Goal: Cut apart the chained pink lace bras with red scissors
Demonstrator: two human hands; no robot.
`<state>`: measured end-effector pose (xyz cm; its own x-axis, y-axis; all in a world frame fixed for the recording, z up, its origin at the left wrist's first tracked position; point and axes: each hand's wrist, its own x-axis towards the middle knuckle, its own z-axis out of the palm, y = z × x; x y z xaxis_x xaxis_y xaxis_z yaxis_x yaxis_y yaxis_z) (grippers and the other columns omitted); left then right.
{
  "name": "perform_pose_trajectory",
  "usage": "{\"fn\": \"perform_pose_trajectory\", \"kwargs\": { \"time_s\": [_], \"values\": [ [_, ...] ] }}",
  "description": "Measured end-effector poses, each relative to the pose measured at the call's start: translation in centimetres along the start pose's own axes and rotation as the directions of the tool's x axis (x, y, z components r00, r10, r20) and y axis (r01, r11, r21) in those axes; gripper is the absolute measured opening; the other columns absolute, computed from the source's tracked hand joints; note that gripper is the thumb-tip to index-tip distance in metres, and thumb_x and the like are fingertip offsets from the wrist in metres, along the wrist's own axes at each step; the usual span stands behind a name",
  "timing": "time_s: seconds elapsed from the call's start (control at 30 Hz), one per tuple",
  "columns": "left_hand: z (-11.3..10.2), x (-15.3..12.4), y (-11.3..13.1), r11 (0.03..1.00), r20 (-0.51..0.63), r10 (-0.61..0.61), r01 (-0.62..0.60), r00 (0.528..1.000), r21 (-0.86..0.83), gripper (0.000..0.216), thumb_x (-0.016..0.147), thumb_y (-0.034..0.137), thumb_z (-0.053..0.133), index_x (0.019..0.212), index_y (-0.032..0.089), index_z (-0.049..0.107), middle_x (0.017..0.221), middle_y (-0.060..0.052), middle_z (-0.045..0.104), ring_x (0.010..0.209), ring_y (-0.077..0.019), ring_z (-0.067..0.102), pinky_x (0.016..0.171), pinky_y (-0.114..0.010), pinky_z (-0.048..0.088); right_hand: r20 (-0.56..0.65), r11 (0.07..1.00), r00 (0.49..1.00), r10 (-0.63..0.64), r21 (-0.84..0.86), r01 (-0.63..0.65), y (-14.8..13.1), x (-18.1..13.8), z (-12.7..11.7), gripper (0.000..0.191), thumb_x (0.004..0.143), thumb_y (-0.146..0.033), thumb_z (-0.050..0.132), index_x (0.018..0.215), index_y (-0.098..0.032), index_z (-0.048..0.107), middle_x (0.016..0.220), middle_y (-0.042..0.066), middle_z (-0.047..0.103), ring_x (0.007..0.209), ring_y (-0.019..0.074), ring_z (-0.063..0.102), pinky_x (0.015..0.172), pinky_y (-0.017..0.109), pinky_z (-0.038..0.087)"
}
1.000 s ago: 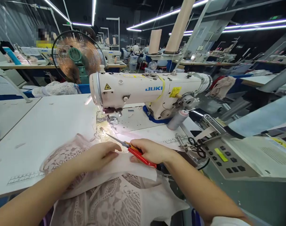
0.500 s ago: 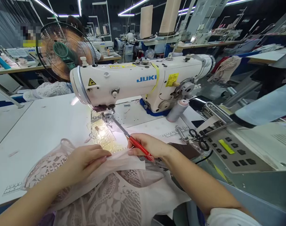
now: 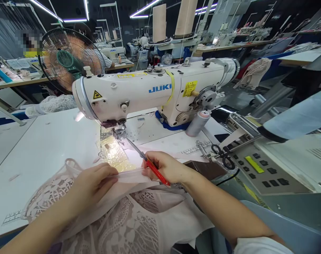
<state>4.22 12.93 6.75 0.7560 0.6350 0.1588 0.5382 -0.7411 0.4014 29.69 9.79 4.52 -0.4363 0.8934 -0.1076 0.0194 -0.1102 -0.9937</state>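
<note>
A pale pink lace garment [image 3: 128, 225] lies over the near edge of the white sewing table [image 3: 44, 144]. My left hand [image 3: 93, 183] is closed, pinching a folded edge of the fabric. My right hand [image 3: 165, 165] is closed round red-handled scissors [image 3: 152, 167], and also presses the same fabric edge. The scissor blades point up-left toward the needle area [image 3: 120, 132] of the white JUKI sewing machine [image 3: 150, 93]. The fabric edge is stretched between both hands in front of the lit needle plate.
A grey thread spool [image 3: 197, 123] stands by the machine base. Black scissors [image 3: 222, 155] and a control panel [image 3: 258, 169] lie to the right. A fan [image 3: 70, 58] stands behind the machine at left. Other sewing stations and a person are far behind.
The scissors have swung from lying across the fabric toward pointing at the needle. Both hands have shifted slightly left and drawn the fabric edge taut; the view has come closer to the machine.
</note>
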Motion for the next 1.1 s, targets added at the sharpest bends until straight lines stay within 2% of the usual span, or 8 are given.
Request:
{"fn": "perform_pose_trajectory", "kwargs": {
  "time_s": [0.17, 0.3, 0.47, 0.57, 0.67, 0.8, 0.93, 1.1],
  "values": [
    [0.1, 1.8, 2.5, 0.988, 0.056, 0.064, -0.055, 0.996, -0.142, 0.009, 0.089, 0.022, 0.042, 0.090, 0.021, 0.051, 0.093, -0.005, 0.062, 0.083, -0.0171, 0.059, 0.071, -0.028, 0.048, 0.014, 0.966, 0.995, -0.097, -0.240, 0.098, -1.6, 0.0, 0.4, 0.032, 0.072, -0.034, 0.069, 0.067, -0.020, 0.040, 0.055, -0.009, 0.038, 0.047, 0.0066, 0.038, 0.044, 0.020, 0.033],
    [0.3, 2.8, 4.2, 0.943, 0.118, -0.091, 0.123, 0.989, -0.308, 0.012, 0.087, 0.025, 0.043, 0.086, 0.019, 0.054, 0.080, -0.003, 0.060, 0.072, -0.0160, 0.055, 0.061, -0.026, 0.045, 0.115, 0.921, 0.985, -0.127, -0.355, 0.160, -2.9, -0.3, 0.3, 0.025, 0.076, -0.026, 0.064, 0.069, -0.020, 0.040, 0.057, -0.009, 0.034, 0.047, 0.0067, 0.040, 0.043, 0.019, 0.033],
    [0.1, 2.8, 4.0, 0.750, 0.277, -0.241, 0.359, 0.930, -0.555, 0.019, 0.084, 0.033, 0.051, 0.075, 0.017, 0.054, 0.069, 0.001, 0.052, 0.063, -0.0132, 0.046, 0.058, -0.025, 0.037, 0.078, 0.968, 0.997, -0.026, -0.246, 0.045, -3.4, -0.6, -0.4, 0.030, 0.075, -0.029, 0.065, 0.071, -0.021, 0.037, 0.064, -0.007, 0.047, 0.051, 0.0109, 0.055, 0.043, 0.020, 0.041],
    [-0.2, 2.7, 3.5, 0.618, 0.356, -0.260, 0.438, 0.898, -0.653, 0.023, 0.082, 0.037, 0.057, 0.076, 0.015, 0.055, 0.069, 0.001, 0.052, 0.063, -0.0118, 0.045, 0.058, -0.024, 0.035, 0.070, 0.933, 0.992, -0.101, -0.339, 0.119, -3.7, -0.6, -0.7, 0.027, 0.076, -0.023, 0.063, 0.069, -0.021, 0.037, 0.063, -0.006, 0.049, 0.055, 0.0111, 0.055, 0.047, 0.020, 0.041],
    [-0.3, 2.6, 3.2, 0.571, 0.357, -0.262, 0.442, 0.897, -0.692, 0.025, 0.080, 0.038, 0.062, 0.074, 0.015, 0.057, 0.069, 0.002, 0.053, 0.063, -0.0108, 0.046, 0.059, -0.022, 0.035, 0.052, 0.854, 0.976, -0.213, -0.475, 0.212, -4.2, -0.5, -0.7, 0.030, 0.073, -0.013, 0.062, 0.066, -0.021, 0.035, 0.060, -0.008, 0.043, 0.055, 0.0096, 0.048, 0.049, 0.020, 0.036],
    [-0.4, 2.2, 2.9, 0.512, 0.326, -0.274, 0.424, 0.905, -0.747, 0.024, 0.078, 0.037, 0.067, 0.070, 0.015, 0.059, 0.066, 0.003, 0.053, 0.061, -0.0087, 0.046, 0.058, -0.019, 0.037, 0.018, 0.820, 0.957, -0.289, -0.511, 0.257, -4.5, -0.3, -0.4, 0.033, 0.072, -0.009, 0.062, 0.065, -0.021, 0.032, 0.060, -0.008, 0.037, 0.056, 0.0091, 0.041, 0.049, 0.020, 0.030],
    [-0.4, 2.2, 3.1, 0.436, 0.310, -0.298, 0.417, 0.903, -0.797, 0.027, 0.074, 0.038, 0.072, 0.068, 0.015, 0.060, 0.063, 0.004, 0.053, 0.057, -0.0071, 0.046, 0.054, -0.017, 0.037, -0.009, 0.808, 0.955, -0.297, -0.535, 0.246, -4.6, -0.1, -0.1, 0.034, 0.071, -0.011, 0.064, 0.065, -0.021, 0.032, 0.060, -0.009, 0.037, 0.056, 0.0091, 0.037, 0.051, 0.021, 0.030],
    [-0.2, 2.2, 3.5, 0.429, 0.292, -0.333, 0.420, 0.897, -0.800, 0.027, 0.072, 0.038, 0.073, 0.068, 0.015, 0.060, 0.060, 0.004, 0.053, 0.055, -0.0064, 0.045, 0.052, -0.016, 0.036, -0.065, 0.826, 0.962, -0.263, -0.530, 0.190, -5.0, 0.0, 0.5, 0.035, 0.070, -0.017, 0.070, 0.064, -0.021, 0.035, 0.062, -0.008, 0.043, 0.058, 0.0094, 0.039, 0.051, 0.021, 0.032]
  ]
}}
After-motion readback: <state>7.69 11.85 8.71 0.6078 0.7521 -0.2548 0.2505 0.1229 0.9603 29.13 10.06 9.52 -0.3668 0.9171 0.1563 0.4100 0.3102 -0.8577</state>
